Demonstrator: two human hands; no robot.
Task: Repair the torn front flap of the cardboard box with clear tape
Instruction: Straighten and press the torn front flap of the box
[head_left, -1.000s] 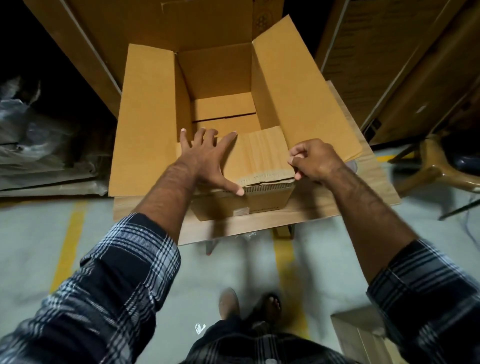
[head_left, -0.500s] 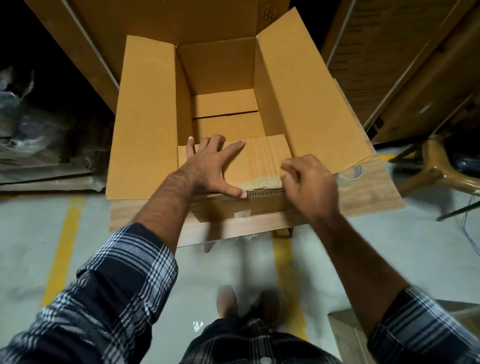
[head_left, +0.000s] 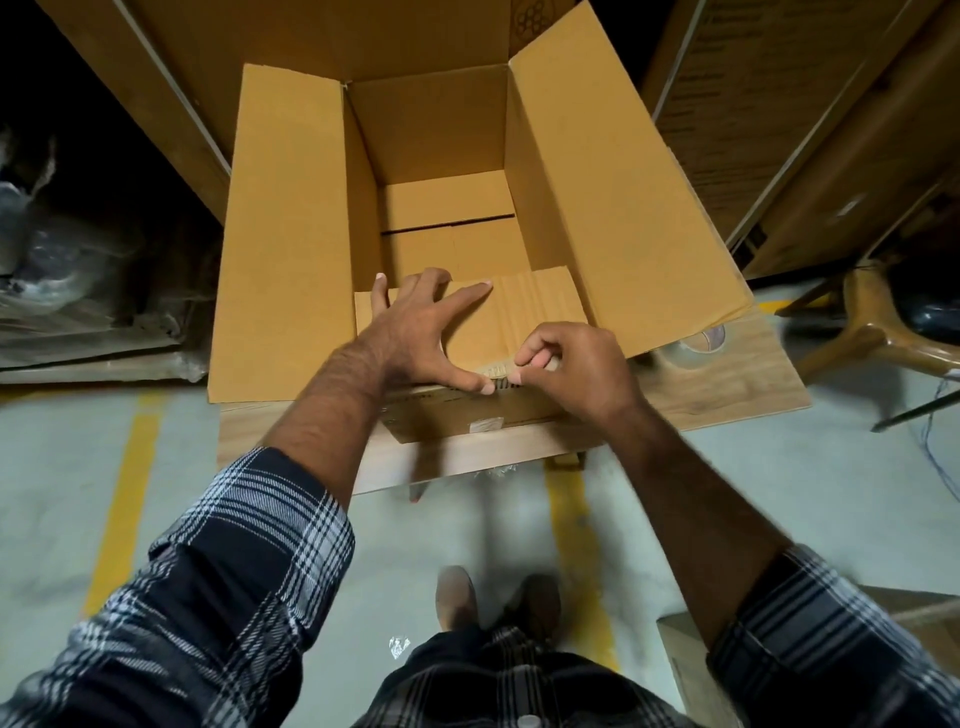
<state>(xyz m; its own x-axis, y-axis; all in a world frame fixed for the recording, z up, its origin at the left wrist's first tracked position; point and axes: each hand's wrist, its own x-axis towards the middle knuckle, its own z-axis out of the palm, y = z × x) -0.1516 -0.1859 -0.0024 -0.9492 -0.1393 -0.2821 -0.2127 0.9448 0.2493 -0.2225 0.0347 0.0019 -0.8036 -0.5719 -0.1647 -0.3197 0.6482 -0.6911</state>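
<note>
Matt tan corrugated cardboard forms the box (head_left: 613, 171), its front flap (head_left: 535, 306) ribbed under the spread left hand (head_left: 415, 332), with exposed fluting along the torn edge at the right hand (head_left: 576, 369). Beneath both hands, a wood-grain table (head_left: 727, 374) has a dull laminate look. Right of the right hand lies a glossy clear tape roll (head_left: 696, 345). Soft woven plaid cloth makes up the sleeves (head_left: 249, 561); the floor (head_left: 62, 493) below is smooth painted concrete.

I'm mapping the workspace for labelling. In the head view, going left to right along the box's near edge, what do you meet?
Left side flap → left hand spread on the front flap → right hand pinching at the torn edge → tape roll on the wooden board.
</note>
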